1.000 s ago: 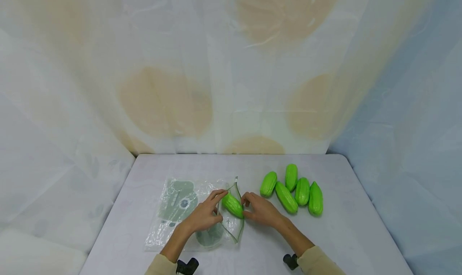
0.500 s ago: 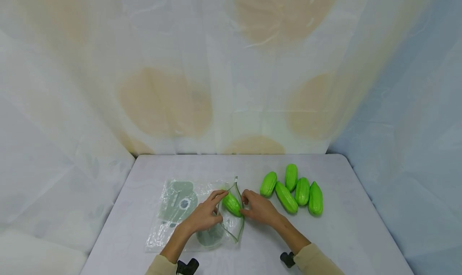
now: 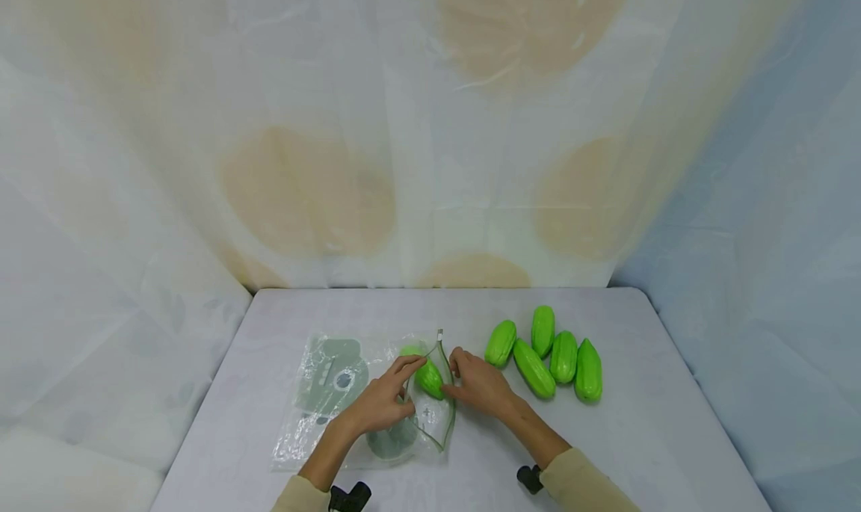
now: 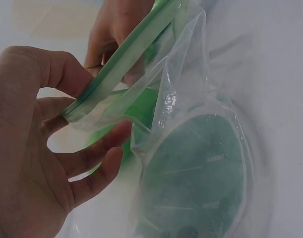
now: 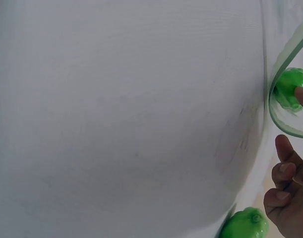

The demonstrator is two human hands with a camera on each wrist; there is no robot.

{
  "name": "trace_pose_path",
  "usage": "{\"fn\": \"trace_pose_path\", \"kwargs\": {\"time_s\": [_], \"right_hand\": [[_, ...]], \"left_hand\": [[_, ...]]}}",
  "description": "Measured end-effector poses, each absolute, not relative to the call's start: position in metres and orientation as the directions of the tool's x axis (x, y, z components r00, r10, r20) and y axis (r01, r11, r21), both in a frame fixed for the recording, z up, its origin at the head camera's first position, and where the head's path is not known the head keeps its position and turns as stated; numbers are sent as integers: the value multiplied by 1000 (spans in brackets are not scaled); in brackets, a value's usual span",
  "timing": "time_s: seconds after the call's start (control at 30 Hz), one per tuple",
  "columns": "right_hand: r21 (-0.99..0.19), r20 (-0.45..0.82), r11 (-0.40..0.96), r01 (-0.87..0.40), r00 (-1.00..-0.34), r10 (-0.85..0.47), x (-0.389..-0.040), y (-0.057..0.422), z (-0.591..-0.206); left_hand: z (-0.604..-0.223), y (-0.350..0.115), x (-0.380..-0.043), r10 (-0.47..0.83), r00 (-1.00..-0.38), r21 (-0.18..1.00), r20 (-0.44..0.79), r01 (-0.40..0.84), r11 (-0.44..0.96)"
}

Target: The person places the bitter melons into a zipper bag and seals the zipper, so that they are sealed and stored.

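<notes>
A clear zip bag [image 3: 289,446] with green print lies on the table, its mouth spread wide towards the right. My left hand [image 3: 378,401] pinches the green zip edge [image 4: 122,58] of that mouth; its other fingers lie along the plastic. A bright green ribbed gourd [image 3: 429,381] rests partly inside the bag, passing behind the left fingers in the head view. From the right, my right hand [image 3: 480,383] reaches into the mouth. Its thumb touches the gourd's near end [image 5: 289,85] in the right wrist view, the other fingers loosely bent.
Several more green gourds [image 3: 535,368] lie in a loose group on the right of the table [image 3: 625,437]. Plastic sheets with tan patches [image 3: 309,190] hang behind and at the sides.
The gourd has slid left and slightly back, deeper into the bag. My right hand has followed it leftwards, while the left hand keeps its hold on the bag's edge.
</notes>
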State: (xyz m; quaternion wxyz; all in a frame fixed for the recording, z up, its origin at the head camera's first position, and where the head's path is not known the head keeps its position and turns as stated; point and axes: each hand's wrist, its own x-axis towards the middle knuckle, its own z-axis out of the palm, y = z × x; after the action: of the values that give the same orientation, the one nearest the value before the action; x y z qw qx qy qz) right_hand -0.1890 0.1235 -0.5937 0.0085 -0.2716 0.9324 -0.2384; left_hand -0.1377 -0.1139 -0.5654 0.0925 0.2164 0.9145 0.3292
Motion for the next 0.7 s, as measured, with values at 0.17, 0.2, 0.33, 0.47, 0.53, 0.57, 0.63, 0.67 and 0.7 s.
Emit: {"fn": "trace_pose_path", "kwargs": {"time_s": [0.17, 0.2, 0.33, 0.47, 0.53, 0.57, 0.63, 0.67, 0.7], "right_hand": [[-432, 117, 759, -488, -864, -489, -190, 121, -594], [-427, 119, 761, -488, -865, -487, -190, 120, -594], [-417, 122, 768, -485, -868, -482, -191, 118, -594], [-423, 124, 769, -480, -871, -476, -192, 116, -595], [-424, 126, 769, -479, -872, -474, -193, 116, -595], [-424, 126, 769, -478, -872, -472, -193, 115, -595], [-429, 128, 769, -474, -875, -468, -194, 115, -595], [-433, 129, 768, -472, -875, -466, -194, 115, -595], [-437, 128, 768, -469, -877, -463, -194, 114, -594]], "left_hand": [[-565, -113, -139, 462, -887, 638, -21, 344, 689], [-566, -113, -139, 463, -886, 638, -19, 346, 688], [-567, -114, -139, 464, -886, 633, -15, 351, 690], [-566, -114, -139, 464, -886, 631, -15, 351, 692], [-566, -114, -139, 466, -885, 635, -16, 351, 688], [-565, -114, -139, 467, -884, 636, -16, 351, 687], [-565, -114, -138, 470, -882, 639, -17, 352, 684], [-564, -114, -138, 471, -882, 639, -17, 353, 684], [-563, -114, -138, 474, -881, 640, -17, 354, 682]]}}
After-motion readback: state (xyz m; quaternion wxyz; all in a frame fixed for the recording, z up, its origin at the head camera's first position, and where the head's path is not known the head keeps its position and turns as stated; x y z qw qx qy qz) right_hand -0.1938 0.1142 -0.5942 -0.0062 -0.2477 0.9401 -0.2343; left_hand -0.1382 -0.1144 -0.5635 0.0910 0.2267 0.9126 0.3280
